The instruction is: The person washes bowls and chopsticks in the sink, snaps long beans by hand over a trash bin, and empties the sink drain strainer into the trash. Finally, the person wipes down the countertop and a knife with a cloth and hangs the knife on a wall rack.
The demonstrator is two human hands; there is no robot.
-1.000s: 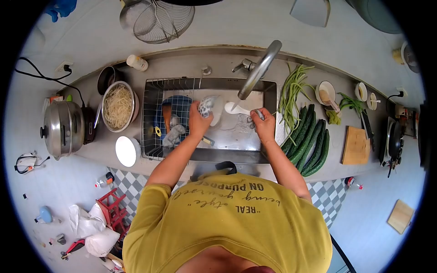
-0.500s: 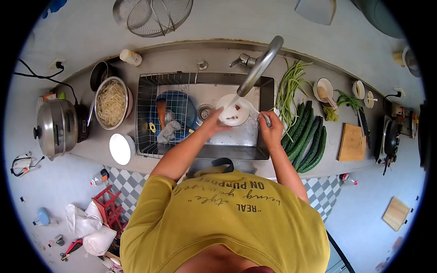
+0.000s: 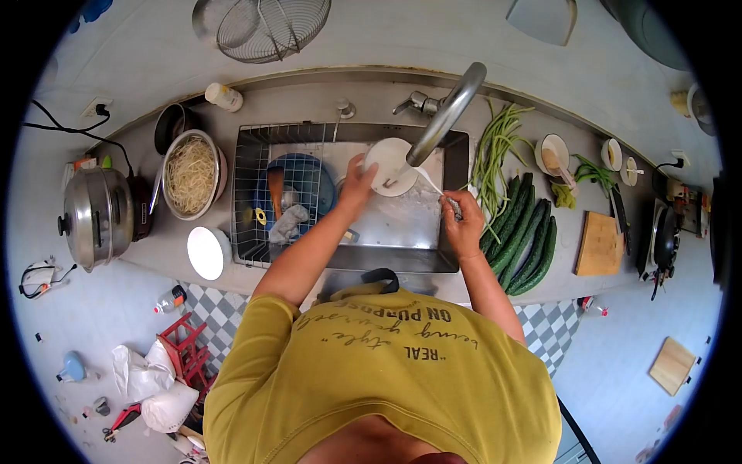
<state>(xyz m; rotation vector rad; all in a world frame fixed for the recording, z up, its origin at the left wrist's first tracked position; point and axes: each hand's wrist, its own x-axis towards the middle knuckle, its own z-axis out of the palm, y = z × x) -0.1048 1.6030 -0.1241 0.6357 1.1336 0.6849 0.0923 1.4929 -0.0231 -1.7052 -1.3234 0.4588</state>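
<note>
Over the sink (image 3: 348,257), my left hand (image 3: 356,185) grips the left rim of a round white dish (image 3: 384,155), which sits below the faucet (image 3: 448,116). A small dark bit shows inside the dish. Right of it, my right hand (image 3: 464,224) is closed on the grey patterned handle of a white spoon (image 3: 430,181). The spoon's far end reaches toward the dish and is partly hidden by the faucet. Water appears on the sink floor under the dish.
A wire rack (image 3: 251,155) covers the sink's left side, above a blue basin (image 3: 321,182). To the left stands a bowl of pale shreds (image 3: 192,176). On the right lie long beans (image 3: 495,147), cucumbers (image 3: 529,243), a cutting board (image 3: 597,246) and a knife (image 3: 618,209).
The white dish has shifted up and slightly left, and is tilted differently. Fewer bits show in it. My left hand moved with it; my right hand stays nearly in place.
</note>
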